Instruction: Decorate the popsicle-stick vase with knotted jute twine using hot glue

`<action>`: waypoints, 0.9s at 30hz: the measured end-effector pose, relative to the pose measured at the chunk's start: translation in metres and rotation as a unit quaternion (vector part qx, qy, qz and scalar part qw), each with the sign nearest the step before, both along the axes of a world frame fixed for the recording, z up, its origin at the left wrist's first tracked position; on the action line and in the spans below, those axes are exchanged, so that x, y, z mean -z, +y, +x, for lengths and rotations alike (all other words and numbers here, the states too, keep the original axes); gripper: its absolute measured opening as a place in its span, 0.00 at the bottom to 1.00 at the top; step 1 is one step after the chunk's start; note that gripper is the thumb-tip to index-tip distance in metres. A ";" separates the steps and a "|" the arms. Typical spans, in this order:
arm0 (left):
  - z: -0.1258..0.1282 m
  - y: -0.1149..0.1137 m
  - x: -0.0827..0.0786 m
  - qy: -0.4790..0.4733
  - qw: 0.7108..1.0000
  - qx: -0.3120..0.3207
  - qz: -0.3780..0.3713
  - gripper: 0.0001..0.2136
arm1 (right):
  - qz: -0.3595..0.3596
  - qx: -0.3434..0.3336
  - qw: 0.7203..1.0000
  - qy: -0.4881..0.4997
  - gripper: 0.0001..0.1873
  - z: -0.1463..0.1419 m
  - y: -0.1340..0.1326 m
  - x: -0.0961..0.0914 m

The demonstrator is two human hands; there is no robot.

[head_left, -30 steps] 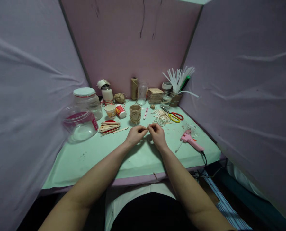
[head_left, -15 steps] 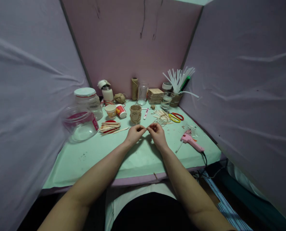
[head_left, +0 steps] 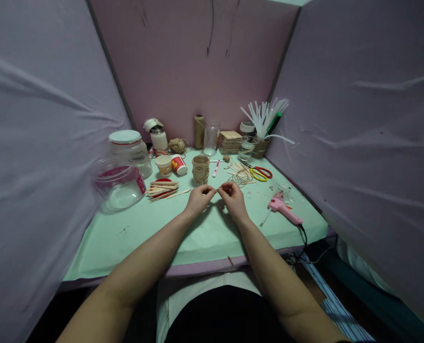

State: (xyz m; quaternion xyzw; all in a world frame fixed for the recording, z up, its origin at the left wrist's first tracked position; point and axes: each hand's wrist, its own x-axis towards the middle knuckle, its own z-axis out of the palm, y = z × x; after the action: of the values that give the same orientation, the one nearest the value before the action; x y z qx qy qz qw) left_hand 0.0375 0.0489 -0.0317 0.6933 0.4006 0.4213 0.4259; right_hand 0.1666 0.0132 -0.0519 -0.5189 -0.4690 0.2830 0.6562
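My left hand and my right hand meet fingertip to fingertip over the middle of the table. Both are closed in a pinch; whatever sits between the fingertips is too small to make out. Just behind my left hand stands a glass jar wrapped in brown material with twine around it. Beyond my right hand lie loose twine and thin wooden sticks. A small pink-and-white tube rests behind the fingertips.
A pink glue gun lies at right, its cord over the table edge. Scissors lie behind it. Clear plastic jars, paper cups and craft sticks are at left. White glue sticks stand at the back right.
Both hands hold nearly the same place and the same pinch. The view has shifted very slightly; nothing on the table has visibly moved.
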 end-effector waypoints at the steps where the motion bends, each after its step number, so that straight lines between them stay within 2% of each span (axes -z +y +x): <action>1: 0.000 0.000 0.000 0.003 1.000 -0.002 0.001 0.10 | 0.001 -0.002 1.000 0.003 0.13 0.000 0.000 0.000; 10: 0.002 0.002 0.005 -0.002 1.000 -0.002 0.004 0.11 | -0.013 -0.016 0.999 0.048 0.13 -0.001 0.001 0.001; 16: 0.003 0.003 0.003 -0.049 0.998 0.032 0.003 0.10 | -0.087 -0.051 0.981 0.167 0.17 -0.001 -0.002 -0.002; 18: 0.003 0.004 0.003 -0.057 0.998 0.035 -0.007 0.10 | -0.096 -0.050 0.979 0.173 0.17 0.000 -0.003 -0.004; 20: 0.003 0.005 0.003 -0.063 0.997 0.029 -0.013 0.10 | -0.068 -0.020 0.990 0.120 0.14 0.000 -0.004 -0.005; 23: 0.003 0.005 0.004 -0.062 0.998 0.009 -0.005 0.09 | -0.010 0.037 0.999 -0.013 0.07 0.000 -0.006 -0.006; 27: 0.001 0.005 0.002 -0.042 0.999 -0.013 0.031 0.08 | 0.000 0.053 0.994 -0.092 0.08 -0.001 -0.007 -0.005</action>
State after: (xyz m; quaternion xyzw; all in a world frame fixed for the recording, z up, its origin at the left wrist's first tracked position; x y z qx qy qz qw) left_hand 0.0389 0.0539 -0.0341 0.6828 0.3776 0.4678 0.4152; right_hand 0.1657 0.0063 -0.0471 -0.5672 -0.4990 0.1987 0.6244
